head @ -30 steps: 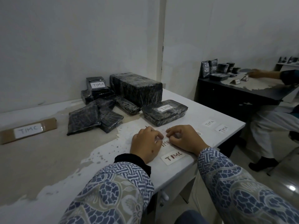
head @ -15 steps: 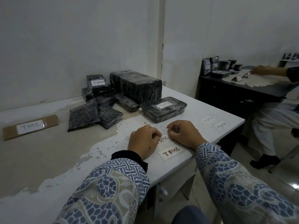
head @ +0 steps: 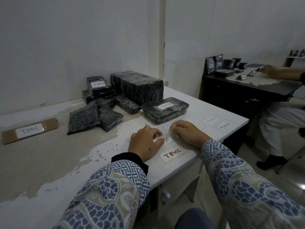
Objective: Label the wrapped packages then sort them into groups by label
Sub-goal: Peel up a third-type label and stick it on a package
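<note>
label (head: 166,140) half hidden under left hand (head: 145,144), far package labels unreadable

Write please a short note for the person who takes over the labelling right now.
Left hand and right hand: fingers curled on a TIMC label flat on the table; the grip itself is hidden.
Loose labels: another TIMC, two TIMA.
Done: small package TIMA, tray TIMB, cardboard TIMC.
Left: big block and flat packs unlabelled; then sort.
</note>
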`<state>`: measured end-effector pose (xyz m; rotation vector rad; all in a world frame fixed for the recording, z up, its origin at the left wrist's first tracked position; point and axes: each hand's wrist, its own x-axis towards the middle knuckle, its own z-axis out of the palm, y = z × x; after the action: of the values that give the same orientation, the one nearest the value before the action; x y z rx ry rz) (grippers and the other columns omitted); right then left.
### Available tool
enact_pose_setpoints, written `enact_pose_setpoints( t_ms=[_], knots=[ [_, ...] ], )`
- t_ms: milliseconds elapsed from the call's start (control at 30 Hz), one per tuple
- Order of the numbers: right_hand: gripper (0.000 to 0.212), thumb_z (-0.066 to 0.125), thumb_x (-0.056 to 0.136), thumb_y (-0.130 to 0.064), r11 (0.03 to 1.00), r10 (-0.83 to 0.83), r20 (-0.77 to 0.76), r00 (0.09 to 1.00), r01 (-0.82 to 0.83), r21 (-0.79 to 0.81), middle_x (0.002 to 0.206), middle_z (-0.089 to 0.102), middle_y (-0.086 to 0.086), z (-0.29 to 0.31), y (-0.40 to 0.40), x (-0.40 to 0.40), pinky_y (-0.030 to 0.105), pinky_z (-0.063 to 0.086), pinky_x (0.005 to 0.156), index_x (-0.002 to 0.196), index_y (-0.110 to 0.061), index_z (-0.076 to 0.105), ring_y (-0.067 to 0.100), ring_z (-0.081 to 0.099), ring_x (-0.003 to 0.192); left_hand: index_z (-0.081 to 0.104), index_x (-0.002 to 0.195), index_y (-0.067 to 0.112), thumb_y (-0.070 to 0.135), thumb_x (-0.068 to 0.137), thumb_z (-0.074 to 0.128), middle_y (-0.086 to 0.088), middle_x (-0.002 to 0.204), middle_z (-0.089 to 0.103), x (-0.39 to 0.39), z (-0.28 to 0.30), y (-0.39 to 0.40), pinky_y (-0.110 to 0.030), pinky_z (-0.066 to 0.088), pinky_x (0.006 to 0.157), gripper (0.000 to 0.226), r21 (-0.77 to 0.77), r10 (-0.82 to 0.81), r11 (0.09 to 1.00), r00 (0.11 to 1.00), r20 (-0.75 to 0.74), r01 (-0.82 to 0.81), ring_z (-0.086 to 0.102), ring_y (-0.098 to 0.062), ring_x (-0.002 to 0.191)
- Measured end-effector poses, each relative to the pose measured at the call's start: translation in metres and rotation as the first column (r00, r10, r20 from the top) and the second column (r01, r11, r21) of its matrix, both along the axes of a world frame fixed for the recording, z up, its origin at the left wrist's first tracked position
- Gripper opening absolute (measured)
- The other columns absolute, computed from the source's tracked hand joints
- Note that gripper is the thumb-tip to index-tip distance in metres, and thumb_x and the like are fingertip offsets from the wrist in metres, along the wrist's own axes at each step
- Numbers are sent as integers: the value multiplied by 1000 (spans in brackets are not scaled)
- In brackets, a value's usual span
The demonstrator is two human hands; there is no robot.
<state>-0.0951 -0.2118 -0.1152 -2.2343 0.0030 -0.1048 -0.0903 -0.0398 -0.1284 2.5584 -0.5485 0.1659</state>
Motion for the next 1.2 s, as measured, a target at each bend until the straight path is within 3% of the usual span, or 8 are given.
enact_pose_setpoints(
  t_ms=[233, 433, 600, 800, 900, 1000, 1133, 1200],
  knots=[
    [28, 55, 89, -19, 968, -44, 29, 999, 36, 246, 104, 64, 29, -2, -3, -4, 31, 44, 78, 97, 7, 65, 21, 54, 85, 61, 79, 27, 41, 88, 56, 13, 81, 59, -3, 3, 2, -37, 40, 93, 17, -131, -34, 991, 998, -50, 27, 54, -12, 84],
    [35, 76, 74, -29, 988, 103, 12, 995, -104, 118, 101, 64, -2, -4, -4, -5, 21, 47, 79, 103, -14, 65, 8, 58, 88, 61, 71, 29, 38, 87, 58, 14, 67, 57, -2, 1, 2, -42, 46, 89, 19, -215, -65, 975, 996, -64, 50, 56, -15, 78],
    [4, 74, 75, -10, 976, 123, 8, 992, -122, 178, 101, 68, -4, -2, -10, -7, 20, 46, 88, 72, -11, 72, 5, 62, 92, 60, 62, 32, 36, 83, 64, 9, 70, 64, -1, -1, 2, -42, 51, 82, 22, -287, -74, 957, 993, -96, 44, 60, -17, 76],
    [10, 73, 72, 1, 939, 154, 3, 988, -147, 312, 93, 68, -1, 1, -13, -10, 12, 48, 76, 68, -8, 72, 6, 62, 88, 71, 86, 16, 17, 75, 76, 5, 75, 65, -7, 3, 11, -8, 45, 56, 12, -433, -133, 901, 970, -205, 32, 57, -5, 64],
    [20, 71, 71, 7, 915, 171, -21, 985, -151, 374, 90, 67, 2, 1, -14, -9, 15, 48, 76, 59, -9, 70, 9, 61, 88, 70, 86, 16, 14, 72, 79, 3, 73, 63, -11, 2, 13, -11, 47, 56, 17, -461, -107, 887, 965, -240, -16, 56, -7, 62],
    [25, 67, 72, 10, 876, 182, -29, 983, -149, 460, 88, 68, 4, 1, -13, -8, 18, 53, 73, 55, -8, 68, 14, 63, 86, 69, 80, 10, 10, 72, 78, -2, 69, 63, -11, 1, 14, -14, 49, 56, 12, -559, -125, 827, 954, -272, -50, 58, -12, 60],
    [12, 61, 74, 8, 716, 180, -22, 983, -115, 688, 77, 72, 7, 2, -16, -4, 26, 58, 63, 63, 2, 63, 21, 67, 67, 64, 72, 5, 0, 79, 70, -11, 77, 68, -14, 6, 7, -29, 56, 62, 10, -810, -244, 568, 910, -336, -147, 68, -18, 67],
    [17, 63, 73, 4, 718, 180, -19, 983, -118, 686, 71, 70, 10, 5, -17, -1, 28, 55, 64, 59, -6, 65, 24, 63, 66, 63, 69, 7, 1, 81, 67, -11, 77, 67, -9, 7, 2, -36, 56, 67, 14, -812, -230, 563, 915, -333, -154, 65, -20, 68]
  ],
)
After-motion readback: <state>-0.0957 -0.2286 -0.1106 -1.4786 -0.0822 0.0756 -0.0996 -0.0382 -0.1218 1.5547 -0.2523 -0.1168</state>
